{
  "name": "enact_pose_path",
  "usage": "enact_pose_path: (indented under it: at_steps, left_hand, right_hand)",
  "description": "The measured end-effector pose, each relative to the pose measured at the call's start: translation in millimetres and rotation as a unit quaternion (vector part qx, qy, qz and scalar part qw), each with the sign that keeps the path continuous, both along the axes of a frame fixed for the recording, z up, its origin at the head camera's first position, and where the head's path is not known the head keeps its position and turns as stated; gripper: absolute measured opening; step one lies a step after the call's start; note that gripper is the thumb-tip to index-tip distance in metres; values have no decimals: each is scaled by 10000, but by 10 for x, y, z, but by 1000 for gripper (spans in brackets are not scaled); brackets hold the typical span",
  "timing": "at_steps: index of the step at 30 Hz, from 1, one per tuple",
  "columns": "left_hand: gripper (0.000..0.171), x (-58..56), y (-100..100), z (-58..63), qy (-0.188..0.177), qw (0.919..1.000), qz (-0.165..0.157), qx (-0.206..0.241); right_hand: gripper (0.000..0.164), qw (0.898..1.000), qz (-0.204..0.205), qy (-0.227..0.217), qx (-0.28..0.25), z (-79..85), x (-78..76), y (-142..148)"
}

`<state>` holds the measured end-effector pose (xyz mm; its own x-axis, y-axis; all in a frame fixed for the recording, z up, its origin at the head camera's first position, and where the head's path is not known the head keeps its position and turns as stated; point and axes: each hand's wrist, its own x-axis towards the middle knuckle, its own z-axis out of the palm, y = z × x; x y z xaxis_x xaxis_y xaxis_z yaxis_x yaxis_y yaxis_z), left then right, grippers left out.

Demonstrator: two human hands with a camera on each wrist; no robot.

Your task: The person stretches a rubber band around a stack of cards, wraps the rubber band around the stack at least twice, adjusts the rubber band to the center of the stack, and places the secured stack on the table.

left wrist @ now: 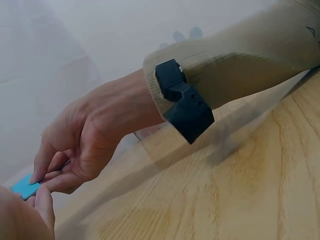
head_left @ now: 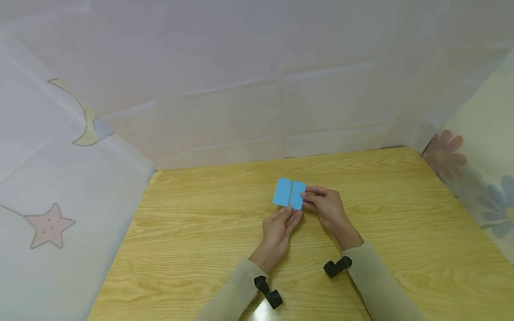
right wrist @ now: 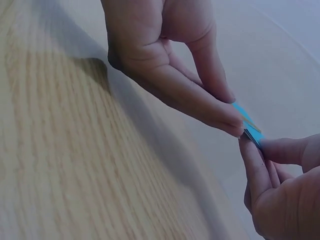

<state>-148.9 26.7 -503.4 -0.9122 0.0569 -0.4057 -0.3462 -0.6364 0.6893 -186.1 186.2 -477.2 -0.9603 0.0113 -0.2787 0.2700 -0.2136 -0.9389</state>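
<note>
A small pack of blue cards with rounded corners (head_left: 283, 192) is held over the middle of the table, a thin yellowish band (head_left: 291, 191) running across it. At its near edge, my left hand (head_left: 275, 229) pinches the pack, thumb by the band's end. From the right side my right hand (head_left: 328, 207) grips it with the thumb on the top face and fingers at the edge. The right wrist view shows both hands' fingertips close together on the pack (right wrist: 254, 135), with thin layers at its edge. Only a blue corner (left wrist: 24, 188) shows in the left wrist view.
The wooden table (head_left: 192, 223) reaches to a pale cloth wall (head_left: 225, 116) at the back. Printed cloth with a star (head_left: 50, 226) hangs on the left, and flowers (head_left: 445, 154) on the right. Each wrist carries a black camera mount (head_left: 338, 266).
</note>
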Motion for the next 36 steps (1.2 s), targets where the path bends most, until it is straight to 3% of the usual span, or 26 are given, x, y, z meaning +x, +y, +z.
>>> enact_pose_path:
  at_steps: [6,16,24,31,36]
  left_hand:
    - [29,-8,-52,21,94,9997,-199,-127]
    - [30,-32,-85,-10,84,9992,-298,-241]
    - [41,-101,-208,-37,123,9976,-294,-617]
    - [43,-250,-418,-50,464,9832,-1155,-1335]
    - [38,-361,-571,6,605,9733,-1296,-1793]
  right_hand:
    - [48,10000,15,-35,-22,2,-1,24]
    - [50,10000,29,-65,-26,-3,-30,34]
    - [49,9997,218,-44,31,-4,-48,29]
    - [50,9997,231,-71,71,-3,-33,48]
    - [48,9995,307,-101,63,11,-24,72]
